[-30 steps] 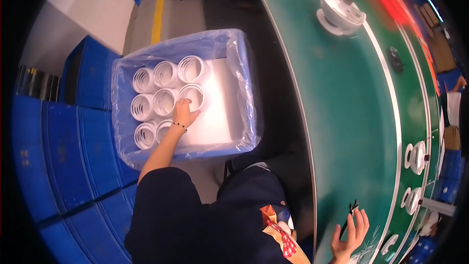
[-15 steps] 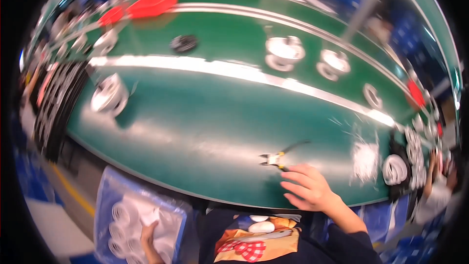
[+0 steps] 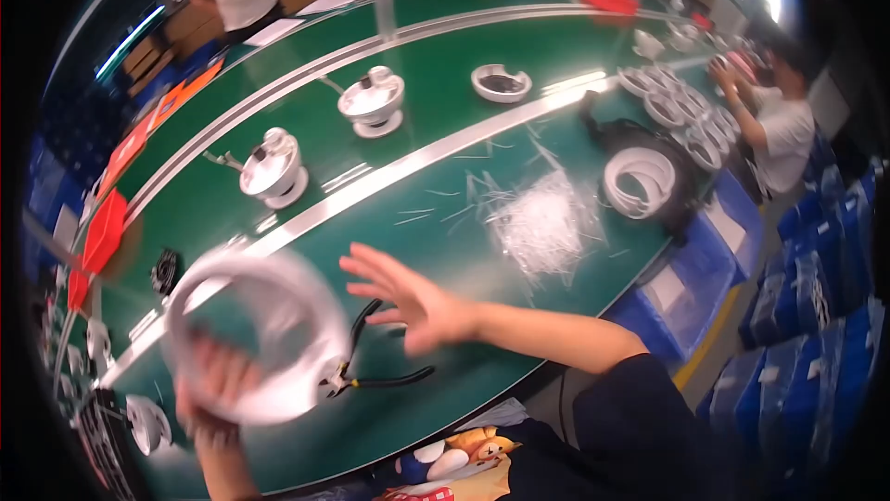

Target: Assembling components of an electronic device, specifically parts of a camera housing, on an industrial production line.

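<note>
**White, thick-walled plastic-looking ring (image 3: pixel 292 392) now up over the green worktable (image 3: pixel 454 255)**

A second ago the left hand (image 3: pixel 221 376) was down among white cylinders in a blue, plastic-lined tub; now it is above the near side of the table, gripping the ring by its lower left part, with the fingers showing through the opening. Both are blurred by motion, so the exact finger placement cannot be told. The tub is out of view, since the head has turned toward the table.

The right hand (image 3: pixel 422 311) holds nothing. Its palm is open and its fingers are spread toward the ring, apart from it. Just beside it lie the black-and-yellow-handled metal cutters (image 3: pixel 345 379); the ring's right edge overlaps their tips in the view, and whether the two touch is unclear.

For the work in hand, this change seems to mean that the piece is out of the tub and at the bench, within easy reach of the free hand. A loose heap of thin white plastic strips (image 3: pixel 545 228) lies beyond the right hand, and two white, round-bodied assemblies (image 3: pixel 275 172) stand across the pale dividing strip (image 3: pixel 422 165).
</note>
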`<state>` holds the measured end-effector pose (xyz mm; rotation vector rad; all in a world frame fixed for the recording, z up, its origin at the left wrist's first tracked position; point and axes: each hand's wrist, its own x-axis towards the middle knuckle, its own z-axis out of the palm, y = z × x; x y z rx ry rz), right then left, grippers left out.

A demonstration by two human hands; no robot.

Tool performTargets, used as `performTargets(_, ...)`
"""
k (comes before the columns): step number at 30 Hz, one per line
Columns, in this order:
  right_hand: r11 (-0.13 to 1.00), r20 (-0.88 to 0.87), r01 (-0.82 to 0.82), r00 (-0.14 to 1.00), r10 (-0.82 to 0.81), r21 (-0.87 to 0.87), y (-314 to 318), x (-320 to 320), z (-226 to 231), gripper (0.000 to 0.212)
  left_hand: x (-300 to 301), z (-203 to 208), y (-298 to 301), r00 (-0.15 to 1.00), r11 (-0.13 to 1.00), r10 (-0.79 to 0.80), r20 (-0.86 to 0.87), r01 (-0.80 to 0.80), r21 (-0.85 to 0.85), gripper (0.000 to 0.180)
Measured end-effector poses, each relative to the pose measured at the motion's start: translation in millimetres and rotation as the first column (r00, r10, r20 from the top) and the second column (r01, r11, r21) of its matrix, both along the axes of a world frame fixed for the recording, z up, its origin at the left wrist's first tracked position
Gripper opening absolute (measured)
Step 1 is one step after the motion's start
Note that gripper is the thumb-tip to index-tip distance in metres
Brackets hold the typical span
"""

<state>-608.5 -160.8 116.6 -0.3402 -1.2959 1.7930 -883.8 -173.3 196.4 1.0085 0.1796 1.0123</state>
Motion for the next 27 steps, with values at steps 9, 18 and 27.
performTargets(9,0.805,-0.259,0.53,0.765,-0.59,-0.266,40,193,6,0.057,322,-73,176,0.883,0.833,-0.44,0.167,0.47,-0.292,0.049)
performTargets(18,0.503,0.263,0.81,0.578,-0.773,-0.301,73,277,6,0.071,451,-133,227,0.9,0.999,-0.009,-0.437,-0.007,-0.034,0.041)
performTargets(27,0.032,0.355,0.58,-0.451,-0.819,0.814,49,286,1,0.078,510,-163,244,0.549,0.851,0.499,-0.671,-0.164,0.498,0.059)
